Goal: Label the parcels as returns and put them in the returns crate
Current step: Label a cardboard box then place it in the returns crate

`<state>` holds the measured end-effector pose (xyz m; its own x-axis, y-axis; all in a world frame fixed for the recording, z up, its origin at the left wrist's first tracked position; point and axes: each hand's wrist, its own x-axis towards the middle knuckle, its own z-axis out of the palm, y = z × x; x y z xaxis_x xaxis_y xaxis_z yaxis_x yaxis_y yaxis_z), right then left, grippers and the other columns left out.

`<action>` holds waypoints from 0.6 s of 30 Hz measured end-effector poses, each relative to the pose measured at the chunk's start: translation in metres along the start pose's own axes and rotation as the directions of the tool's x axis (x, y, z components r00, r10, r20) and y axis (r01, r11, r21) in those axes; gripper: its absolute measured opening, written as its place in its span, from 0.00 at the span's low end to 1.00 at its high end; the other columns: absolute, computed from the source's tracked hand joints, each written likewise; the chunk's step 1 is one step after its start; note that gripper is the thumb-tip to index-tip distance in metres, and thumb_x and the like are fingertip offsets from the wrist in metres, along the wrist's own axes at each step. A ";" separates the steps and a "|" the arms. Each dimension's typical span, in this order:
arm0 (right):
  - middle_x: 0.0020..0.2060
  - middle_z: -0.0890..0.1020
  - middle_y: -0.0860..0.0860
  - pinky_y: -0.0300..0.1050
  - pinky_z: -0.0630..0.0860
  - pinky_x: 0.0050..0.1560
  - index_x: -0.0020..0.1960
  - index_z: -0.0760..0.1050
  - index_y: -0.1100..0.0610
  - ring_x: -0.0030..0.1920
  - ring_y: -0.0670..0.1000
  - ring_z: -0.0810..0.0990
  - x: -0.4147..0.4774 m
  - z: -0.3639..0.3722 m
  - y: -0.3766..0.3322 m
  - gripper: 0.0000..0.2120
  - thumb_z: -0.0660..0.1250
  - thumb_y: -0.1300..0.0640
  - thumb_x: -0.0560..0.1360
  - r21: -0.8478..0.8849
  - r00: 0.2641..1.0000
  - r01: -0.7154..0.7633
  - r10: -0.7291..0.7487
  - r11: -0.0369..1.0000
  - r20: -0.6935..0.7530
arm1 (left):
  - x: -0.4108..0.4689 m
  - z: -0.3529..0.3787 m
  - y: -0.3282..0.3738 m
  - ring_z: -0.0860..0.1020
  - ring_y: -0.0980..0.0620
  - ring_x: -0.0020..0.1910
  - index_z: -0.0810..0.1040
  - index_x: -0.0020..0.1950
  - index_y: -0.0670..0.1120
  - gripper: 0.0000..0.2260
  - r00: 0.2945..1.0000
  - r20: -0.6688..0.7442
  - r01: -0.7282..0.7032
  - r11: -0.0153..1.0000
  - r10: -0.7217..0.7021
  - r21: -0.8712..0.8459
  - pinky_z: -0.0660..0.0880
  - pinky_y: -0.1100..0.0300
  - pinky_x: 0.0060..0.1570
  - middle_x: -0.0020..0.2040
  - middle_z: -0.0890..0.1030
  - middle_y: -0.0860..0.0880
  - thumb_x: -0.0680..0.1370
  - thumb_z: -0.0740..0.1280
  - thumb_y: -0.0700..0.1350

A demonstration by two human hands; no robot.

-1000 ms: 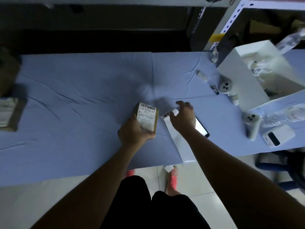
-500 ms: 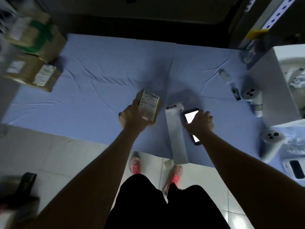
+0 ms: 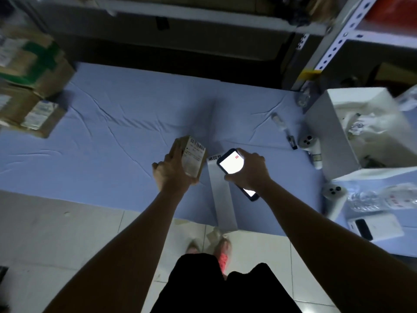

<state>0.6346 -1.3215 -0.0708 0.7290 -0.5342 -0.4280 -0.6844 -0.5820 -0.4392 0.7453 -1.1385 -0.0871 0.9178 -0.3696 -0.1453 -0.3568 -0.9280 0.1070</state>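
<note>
Here, the left hand (image 3: pixel 171 175) curls round a small cardboard parcel (image 3: pixel 191 158), held label-up just over the blue table (image 3: pixel 112 136). Beside it, the right hand (image 3: pixel 250 172) grips a lit phone (image 3: pixel 230 163) above a white label strip (image 3: pixel 220 199) lying on the table.

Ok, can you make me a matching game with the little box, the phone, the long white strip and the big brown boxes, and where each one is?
Things:
1 small parcel
2 phone
3 label strip
4 cardboard boxes

Places:
A at the far left
B in the right hand
C lying on the blue cloth
D in the left hand

Pairs: 1-D, 2-B, 3-C, 4-A
</note>
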 end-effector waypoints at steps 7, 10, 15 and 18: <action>0.58 0.75 0.55 0.57 0.70 0.62 0.72 0.65 0.48 0.62 0.60 0.70 -0.015 -0.007 0.008 0.45 0.78 0.40 0.59 -0.149 1.000 0.018 -0.016 0.989 0.013 | 0.001 -0.007 -0.005 0.81 0.45 0.48 0.51 0.78 0.57 0.55 0.999 0.026 -0.020 0.998 0.022 -0.061 0.63 0.55 0.47 0.54 0.80 0.45 0.60 0.78 0.65; 0.58 0.75 0.54 0.58 0.71 0.62 0.70 0.67 0.48 0.62 0.59 0.69 -0.020 -0.012 0.010 0.42 0.79 0.41 0.60 -0.186 1.000 0.018 -0.013 0.982 0.028 | 0.000 -0.006 -0.009 0.81 0.45 0.49 0.49 0.79 0.56 0.56 0.999 0.018 -0.032 0.998 0.034 -0.057 0.63 0.55 0.47 0.54 0.80 0.45 0.60 0.78 0.65; 0.57 0.75 0.54 0.60 0.72 0.62 0.69 0.67 0.48 0.62 0.59 0.70 -0.023 -0.012 0.010 0.43 0.79 0.40 0.59 -0.186 1.000 0.019 -0.020 0.982 -0.006 | 0.000 -0.007 -0.010 0.80 0.46 0.48 0.48 0.80 0.57 0.57 0.999 0.019 -0.042 0.996 0.044 -0.082 0.63 0.55 0.47 0.53 0.79 0.46 0.60 0.78 0.64; 0.60 0.73 0.55 0.59 0.71 0.64 0.73 0.65 0.49 0.64 0.59 0.67 -0.026 -0.017 0.010 0.44 0.80 0.43 0.63 -0.219 1.000 0.014 -0.018 0.976 -0.016 | 0.002 -0.009 -0.012 0.80 0.46 0.51 0.49 0.79 0.56 0.56 0.999 0.034 -0.040 0.997 0.043 -0.059 0.65 0.54 0.49 0.55 0.80 0.46 0.61 0.78 0.65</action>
<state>0.6095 -1.3238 -0.0508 0.7410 -0.5334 -0.4080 -0.6545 -0.7095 -0.2612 0.7527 -1.1278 -0.0802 0.8953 -0.4101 -0.1738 -0.3827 -0.9079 0.1707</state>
